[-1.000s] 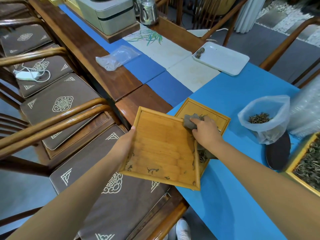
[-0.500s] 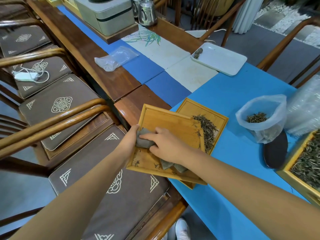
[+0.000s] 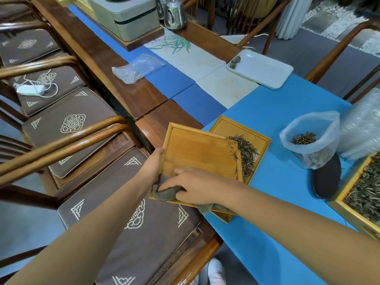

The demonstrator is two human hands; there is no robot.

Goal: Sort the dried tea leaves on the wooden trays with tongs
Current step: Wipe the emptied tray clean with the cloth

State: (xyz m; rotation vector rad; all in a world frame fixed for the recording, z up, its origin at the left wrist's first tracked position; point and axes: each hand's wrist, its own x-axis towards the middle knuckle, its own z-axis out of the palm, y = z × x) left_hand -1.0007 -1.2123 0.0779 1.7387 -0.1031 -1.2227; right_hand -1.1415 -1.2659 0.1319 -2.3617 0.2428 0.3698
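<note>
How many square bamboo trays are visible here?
3: an empty one held in the left hand, one with tea leaves beneath it, one at the right edge, partly cut off.

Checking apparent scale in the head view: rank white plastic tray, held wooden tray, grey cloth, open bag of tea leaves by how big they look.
1. held wooden tray
2. white plastic tray, looks somewhat smaller, but it lies farther from the camera, so true order is unsure
3. open bag of tea leaves
4. grey cloth, partly hidden under the right hand

No legible text, labels, brands or numbers anywhere.
</note>
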